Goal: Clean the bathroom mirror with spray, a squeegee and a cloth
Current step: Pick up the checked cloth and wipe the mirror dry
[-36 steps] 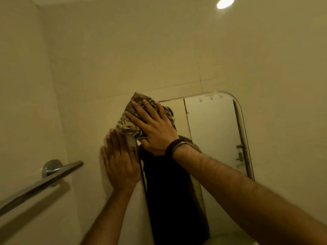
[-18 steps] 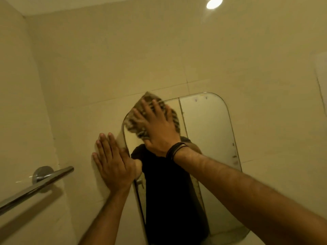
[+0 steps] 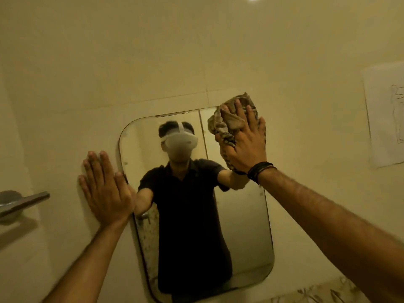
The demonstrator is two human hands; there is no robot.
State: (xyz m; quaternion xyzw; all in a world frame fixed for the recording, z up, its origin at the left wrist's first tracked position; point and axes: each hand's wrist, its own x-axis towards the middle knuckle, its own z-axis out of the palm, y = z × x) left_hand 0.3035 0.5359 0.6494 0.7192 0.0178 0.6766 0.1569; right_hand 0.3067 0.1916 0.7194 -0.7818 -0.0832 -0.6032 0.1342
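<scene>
At the mirror's (image 3: pixel 240 226) top right corner, where it has slid from the top left, the right hand (image 3: pixel 244 147) presses the patterned cloth (image 3: pixel 223 125) with straight fingers while the left hand (image 3: pixel 105 189) stays flat on the wall (image 3: pixel 153 62); the paper sheet (image 3: pixel 384 114) apparently bears only a sketch, no legible writing.

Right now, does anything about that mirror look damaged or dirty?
Yes. The mirror shows dark speckled blotches along its lower left edge and a few spots near its right edge, like worn silvering or grime. The right hand presses the cloth at the top right corner, far from them.
</scene>
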